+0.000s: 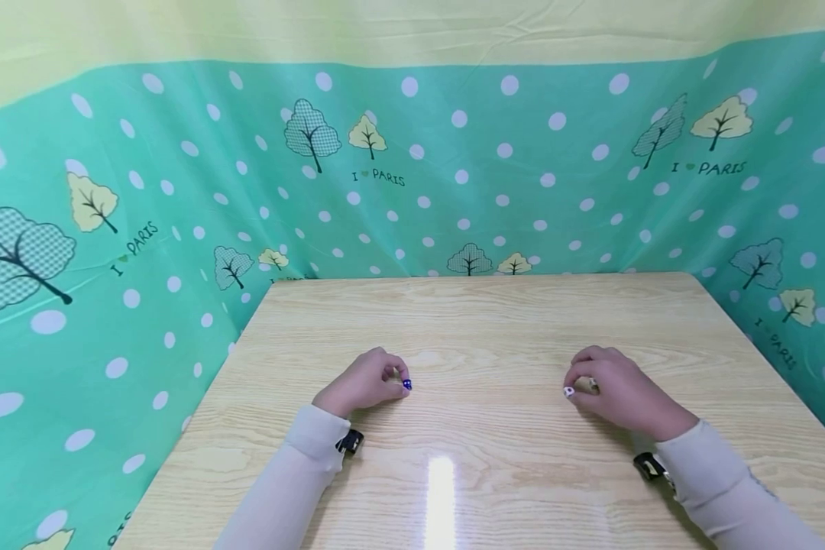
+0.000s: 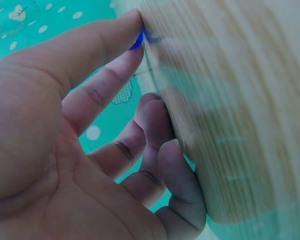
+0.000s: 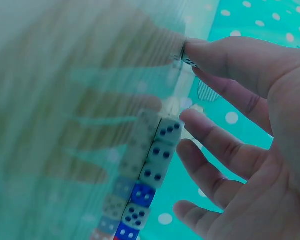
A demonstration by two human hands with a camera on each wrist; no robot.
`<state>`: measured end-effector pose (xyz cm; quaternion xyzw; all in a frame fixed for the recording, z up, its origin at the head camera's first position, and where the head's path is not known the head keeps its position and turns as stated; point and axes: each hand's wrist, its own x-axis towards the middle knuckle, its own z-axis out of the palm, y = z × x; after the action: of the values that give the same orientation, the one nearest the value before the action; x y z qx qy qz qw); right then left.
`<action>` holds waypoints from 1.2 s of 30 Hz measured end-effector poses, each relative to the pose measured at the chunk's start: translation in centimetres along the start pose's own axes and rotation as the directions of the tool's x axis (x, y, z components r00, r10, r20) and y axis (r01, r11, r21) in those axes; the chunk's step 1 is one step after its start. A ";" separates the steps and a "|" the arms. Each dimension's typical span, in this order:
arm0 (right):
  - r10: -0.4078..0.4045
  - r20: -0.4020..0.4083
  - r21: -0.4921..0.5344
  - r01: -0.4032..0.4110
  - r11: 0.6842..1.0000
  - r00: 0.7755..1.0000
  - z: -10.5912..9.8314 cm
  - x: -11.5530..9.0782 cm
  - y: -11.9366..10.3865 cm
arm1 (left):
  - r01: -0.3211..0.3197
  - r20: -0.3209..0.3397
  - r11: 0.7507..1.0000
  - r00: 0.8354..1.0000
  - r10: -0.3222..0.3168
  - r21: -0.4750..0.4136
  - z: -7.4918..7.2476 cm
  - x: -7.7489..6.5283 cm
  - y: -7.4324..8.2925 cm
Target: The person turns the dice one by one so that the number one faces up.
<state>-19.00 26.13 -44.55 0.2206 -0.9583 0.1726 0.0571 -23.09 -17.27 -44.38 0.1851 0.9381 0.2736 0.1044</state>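
My left hand (image 1: 366,380) pinches a small blue die (image 1: 407,384) between thumb and index finger, low at the tabletop left of the middle. Only a sliver of this die shows in the left wrist view, and the other fingers curl with their tips by the wood. Over on the right, my right hand (image 1: 622,389) pinches a white die (image 1: 568,392) with thumb and index finger. Beside that hand's remaining fingers, the right wrist view shows a row of dice on the table, with white dice (image 3: 161,155), a blue die (image 3: 142,195) and others; the hand mostly hides it in the head view.
The pale wooden table (image 1: 481,328) is glossy and mirrors the hands and dice. A green dotted curtain (image 1: 454,176) with printed trees hangs along its back and sides. Black wrist devices sit at the left cuff (image 1: 309,443) and right cuff (image 1: 701,462).
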 end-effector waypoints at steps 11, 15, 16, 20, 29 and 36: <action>0.133 0.016 0.002 -0.133 0.991 0.991 -0.6 -0.2 1.6 | -0.003 0.014 1.000 1.000 0.003 0.002 0.0 0.2 0.0; 0.144 0.020 0.004 -0.144 0.990 0.989 -0.7 -0.2 2.0 | -0.002 0.011 1.000 1.000 0.002 0.000 -0.1 0.3 0.0; 0.144 0.021 0.003 -0.144 0.990 0.989 -0.7 -0.3 2.1 | -0.001 0.012 1.000 1.000 0.001 -0.001 0.0 0.3 0.0; 0.135 0.023 0.004 -0.135 0.991 0.991 -0.6 -0.2 2.4 | 0.007 0.012 1.000 1.000 -0.007 0.006 0.1 0.4 -0.2; 0.161 0.053 0.069 -0.164 0.984 0.986 -0.5 -0.4 3.4 | 0.002 0.011 1.000 1.000 -0.002 -0.003 0.3 0.3 -0.4; 0.161 0.083 0.082 -0.168 0.982 0.983 -0.5 -0.7 4.3 | -0.004 0.006 1.000 1.000 0.004 -0.004 0.1 0.2 -0.3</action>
<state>-20.29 30.24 -45.51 0.1492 -0.9661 0.2105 -0.0035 -23.35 -17.30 -44.66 0.1875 0.9368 0.2751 0.1072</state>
